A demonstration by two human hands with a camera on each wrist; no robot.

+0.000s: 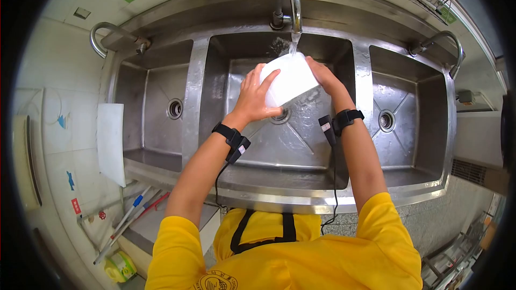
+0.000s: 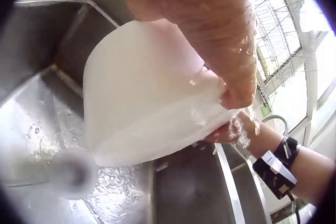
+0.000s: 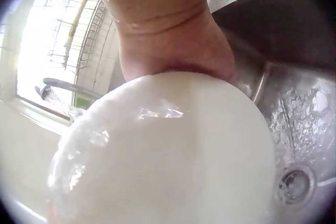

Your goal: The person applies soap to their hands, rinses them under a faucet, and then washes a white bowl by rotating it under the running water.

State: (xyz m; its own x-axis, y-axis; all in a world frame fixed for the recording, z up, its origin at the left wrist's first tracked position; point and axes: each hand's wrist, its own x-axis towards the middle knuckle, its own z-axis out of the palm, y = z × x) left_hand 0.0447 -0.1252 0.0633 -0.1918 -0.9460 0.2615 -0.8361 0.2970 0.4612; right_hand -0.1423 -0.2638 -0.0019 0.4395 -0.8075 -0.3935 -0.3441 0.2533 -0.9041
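A smooth white round-ended tub (image 1: 293, 81) is held tilted under the running tap, over the middle sink. Its curved side (image 2: 131, 92) fills much of the left wrist view. My left hand (image 1: 255, 94) grips its left side, fingers spread over it and thumb lower down. At its right end, my right hand (image 1: 323, 74) holds the rim area; the tub's round face (image 3: 168, 150) hides those fingers in the right wrist view. Water from the tap (image 1: 294, 8) strikes the tub's far edge, and drops run off by my left hand.
The middle basin (image 1: 220, 139) has a drain (image 3: 295, 186) below the tub. Side basins lie left (image 1: 158, 123) and right (image 1: 411, 134), each with its own tap. A white board (image 1: 111, 145) leans at the left end, above mop handles (image 1: 126, 217).
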